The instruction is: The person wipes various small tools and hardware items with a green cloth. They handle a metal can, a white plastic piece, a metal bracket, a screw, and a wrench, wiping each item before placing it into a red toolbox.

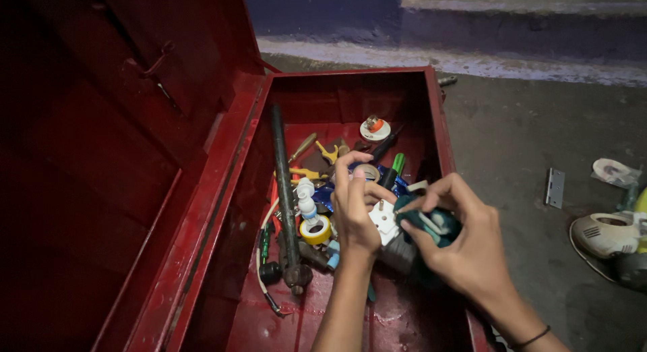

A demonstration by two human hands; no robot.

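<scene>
White plug (383,220) sits at the centre of the frame above the red toolbox (350,82), and I judge it light, rigid and smooth, best pinched by its flat sides. My left hand (354,203) curls its fingers closed around the plug's left edge. My right hand (465,247) is nearly shut, fingertips pinching a teal bundle (431,224) that touches the plug, above the yellow tape roll (315,229) and long dark wrench (286,203).
</scene>
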